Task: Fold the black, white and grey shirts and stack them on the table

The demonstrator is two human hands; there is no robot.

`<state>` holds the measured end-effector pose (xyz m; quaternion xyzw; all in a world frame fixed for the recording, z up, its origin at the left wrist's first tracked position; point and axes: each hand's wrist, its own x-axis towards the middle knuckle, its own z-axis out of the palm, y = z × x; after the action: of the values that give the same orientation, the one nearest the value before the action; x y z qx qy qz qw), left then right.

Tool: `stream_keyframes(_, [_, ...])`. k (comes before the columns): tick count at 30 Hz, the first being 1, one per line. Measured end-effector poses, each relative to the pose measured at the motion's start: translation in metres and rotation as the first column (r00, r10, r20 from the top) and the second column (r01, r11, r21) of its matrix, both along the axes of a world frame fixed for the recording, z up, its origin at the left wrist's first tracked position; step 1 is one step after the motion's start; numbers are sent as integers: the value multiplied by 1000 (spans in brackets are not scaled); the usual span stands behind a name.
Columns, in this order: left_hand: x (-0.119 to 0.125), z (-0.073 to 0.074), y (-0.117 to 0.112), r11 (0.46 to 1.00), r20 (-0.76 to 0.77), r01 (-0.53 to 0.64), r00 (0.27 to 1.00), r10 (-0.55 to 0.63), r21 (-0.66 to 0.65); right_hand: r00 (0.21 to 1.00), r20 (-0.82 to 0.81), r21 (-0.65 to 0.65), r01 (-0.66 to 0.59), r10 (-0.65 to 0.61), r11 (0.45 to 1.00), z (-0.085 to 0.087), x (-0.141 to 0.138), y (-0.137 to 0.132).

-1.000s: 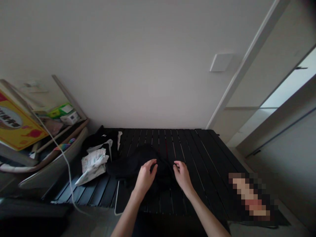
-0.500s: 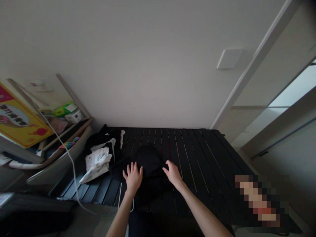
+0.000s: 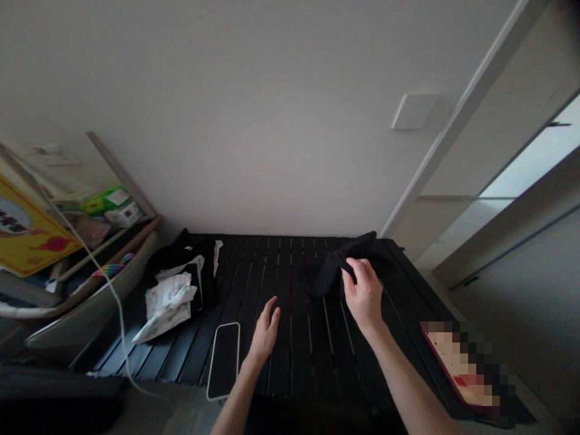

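Observation:
My right hand is closed on a folded black garment and holds it over the back right part of the black slatted table. My left hand lies open and flat on the slats near the table's middle, fingers together, holding nothing. Just left of it a phone with a white rim lies face down at the front edge.
A pile of black and white clothes sits at the table's left end. A cluttered shelf with boxes and a white cable stands left. A blurred red-edged object lies at the right. A door frame rises at the right.
My right hand has lifted the black garment from the middle of the table and carried it to the back right. The phone that lay under it now shows. My left hand moved slightly right.

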<state>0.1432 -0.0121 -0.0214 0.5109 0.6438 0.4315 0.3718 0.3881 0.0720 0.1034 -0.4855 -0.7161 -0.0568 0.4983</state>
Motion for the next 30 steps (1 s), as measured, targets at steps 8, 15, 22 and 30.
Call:
stream_keyframes(8, [18, 10, 19, 997, 236, -65, 970, 54, 39, 916, 125, -490, -277, 381, 827, -39, -35, -71])
stream_keyframes(15, [18, -39, 17, 988, -311, -141, 938, 153, 62, 956, 183, -587, -82, 230, 806, -87, -14, -67])
stream_keyframes(22, [-19, -83, -15, 958, -632, -174, 722, 282, 229, 892, 442, -651, 249, 92, 717, -142, -2, -43])
stream_keyframes(30, [-52, -88, -32, 969, -695, -53, 687, 212, 242, 885, 466, -587, 305, 4, 750, -156, -13, -44])
